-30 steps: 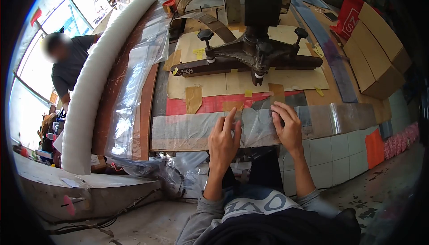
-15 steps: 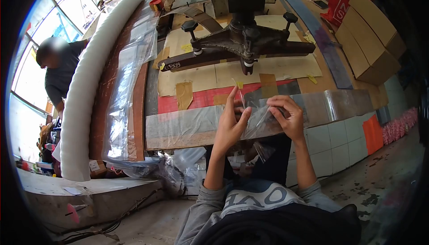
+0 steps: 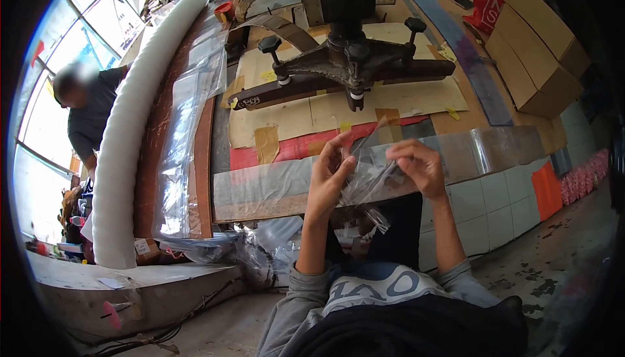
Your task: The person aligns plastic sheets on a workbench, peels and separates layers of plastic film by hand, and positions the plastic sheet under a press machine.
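Observation:
A thin sheet of clear plastic film (image 3: 372, 173) stretches between my two hands, over the near edge of the workbench. My left hand (image 3: 331, 173) has its thumb and fingers curled around the film's left side. With fingertips pinched together, my right hand (image 3: 418, 167) grips its right side. The film's lower end (image 3: 376, 219) hangs below the bench edge, bunched and shiny. Just beyond my hands stands a dark metal press head (image 3: 351, 70) with a long horizontal bar, above a cardboard sheet (image 3: 293, 119) taped to the bench.
A long white foam roll (image 3: 124, 155) and a clear plastic sheet (image 3: 179, 135) lie along the left. Another person (image 3: 91, 106) is beyond the roll. Cardboard boxes (image 3: 530, 64) and a red bag (image 3: 488, 2) stand at the right. Pink material (image 3: 584, 180) lies lower right.
My left fingers have curled in from a more stretched pose. The film between my hands has shifted and spread, with its hanging end more visible. The view has shifted slightly.

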Demonstrator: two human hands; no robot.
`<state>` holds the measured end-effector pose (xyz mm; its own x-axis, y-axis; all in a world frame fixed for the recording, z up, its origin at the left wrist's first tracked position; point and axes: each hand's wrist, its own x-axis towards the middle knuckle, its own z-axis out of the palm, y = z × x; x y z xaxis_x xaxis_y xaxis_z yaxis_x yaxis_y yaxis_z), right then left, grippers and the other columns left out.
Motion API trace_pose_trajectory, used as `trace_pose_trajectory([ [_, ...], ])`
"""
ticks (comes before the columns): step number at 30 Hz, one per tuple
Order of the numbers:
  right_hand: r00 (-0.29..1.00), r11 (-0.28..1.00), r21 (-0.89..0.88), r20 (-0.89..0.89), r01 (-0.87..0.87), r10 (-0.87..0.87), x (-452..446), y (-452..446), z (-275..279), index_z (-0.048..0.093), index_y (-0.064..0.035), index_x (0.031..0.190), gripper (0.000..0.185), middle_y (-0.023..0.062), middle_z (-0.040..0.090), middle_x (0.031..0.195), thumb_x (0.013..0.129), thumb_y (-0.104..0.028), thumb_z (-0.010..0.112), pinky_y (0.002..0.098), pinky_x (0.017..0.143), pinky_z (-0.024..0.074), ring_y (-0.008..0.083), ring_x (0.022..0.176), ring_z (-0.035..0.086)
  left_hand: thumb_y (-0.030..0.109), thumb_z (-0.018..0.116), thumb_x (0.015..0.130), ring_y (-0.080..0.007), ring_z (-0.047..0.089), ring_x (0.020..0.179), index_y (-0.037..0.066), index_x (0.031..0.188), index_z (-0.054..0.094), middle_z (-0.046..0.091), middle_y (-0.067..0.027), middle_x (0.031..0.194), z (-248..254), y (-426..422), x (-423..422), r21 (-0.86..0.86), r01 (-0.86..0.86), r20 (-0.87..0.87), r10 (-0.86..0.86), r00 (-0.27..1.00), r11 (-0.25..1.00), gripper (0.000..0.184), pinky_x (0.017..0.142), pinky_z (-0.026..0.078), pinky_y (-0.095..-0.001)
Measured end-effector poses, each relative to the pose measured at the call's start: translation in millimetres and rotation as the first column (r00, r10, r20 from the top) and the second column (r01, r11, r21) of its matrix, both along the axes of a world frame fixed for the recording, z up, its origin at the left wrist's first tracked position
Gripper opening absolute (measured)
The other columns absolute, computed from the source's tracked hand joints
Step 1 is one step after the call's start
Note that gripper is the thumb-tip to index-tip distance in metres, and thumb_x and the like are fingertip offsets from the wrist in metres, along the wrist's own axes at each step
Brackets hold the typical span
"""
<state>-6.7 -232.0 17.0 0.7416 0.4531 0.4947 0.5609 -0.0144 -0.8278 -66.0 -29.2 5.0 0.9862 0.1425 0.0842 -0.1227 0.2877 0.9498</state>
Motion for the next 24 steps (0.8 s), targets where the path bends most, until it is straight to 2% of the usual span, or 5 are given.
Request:
trace_pose_trajectory([
  [3,0.906,0.888,-0.277,0.326,0.366,-0.272,25,10,13,0.068,0.0017,0.104,0.02,0.0134,0.067,0.111,0.093,-0.01,0.055,0.0362,0.091,0.0483,0.0294,0.101,0.062,0.003,0.062,0.088,-0.0029,0.043,0.079,0.001,0.131,0.05,0.045,0.0058,0.086,0,4,-3,-0.062,0.027,0.006,-0.026,1.0,0.998,0.045,0.076,0.037,-0.0173],
  [10,0.926,0.746,-0.568,0.334,0.347,-0.177,64,19,-5,0.064,0.0021,0.112,0.027,0.021,0.062,0.118,0.091,-0.012,0.055,0.04,0.096,0.0466,0.0351,0.111,0.058,0.004,0.064,0.087,-0.0111,0.058,0.09,0.002,0.138,0.039,0.047,0.0014,0.086,17,-1,-38,-0.136,0.088,0.05,-0.082,0.995,0.987,0.057,0.085,0.046,-0.0255],
  [15,0.957,0.836,-0.472,0.2,0.28,-0.208,47,21,1,0.067,0.0022,0.107,0.026,0.0226,0.064,0.112,0.092,-0.017,0.057,0.0386,0.093,0.0469,0.0342,0.102,0.062,0.0,0.063,0.085,-0.0136,0.063,0.074,0.022,0.151,-0.009,0.053,-0.0279,0.126,17,4,-66,-0.382,0.158,0.129,-0.116,0.985,0.91,0.101,0.049,0.046,-0.0198],
  [18,0.977,0.937,-0.342,-0.166,0.069,-0.132,23,23,27,0.071,0.0026,0.098,0.036,0.0156,0.07,0.094,0.097,-0.03,0.054,0.0312,0.083,0.0475,0.0224,0.086,0.066,-0.001,0.06,0.085,-0.0105,0.06,0.069,0.02,0.151,-0.01,0.056,-0.0276,0.121,20,1,-69,-0.108,0.076,0.089,-0.066,0.994,0.991,0.099,0.049,0.046,-0.0195],
  [24,0.893,0.99,-0.075,-0.444,-0.12,0.074,5,14,34,0.07,0.0035,0.097,0.038,0.0072,0.07,0.084,0.096,-0.032,0.057,0.0251,0.078,0.0477,0.0108,0.079,0.063,0.008,0.06,0.084,-0.0139,0.06,0.091,0.003,0.133,0.048,0.061,-0.0111,0.121,30,13,-73,0.559,0.35,-0.044,-0.395,0.918,0.752,0.051,0.077,0.045,-0.0259],
])
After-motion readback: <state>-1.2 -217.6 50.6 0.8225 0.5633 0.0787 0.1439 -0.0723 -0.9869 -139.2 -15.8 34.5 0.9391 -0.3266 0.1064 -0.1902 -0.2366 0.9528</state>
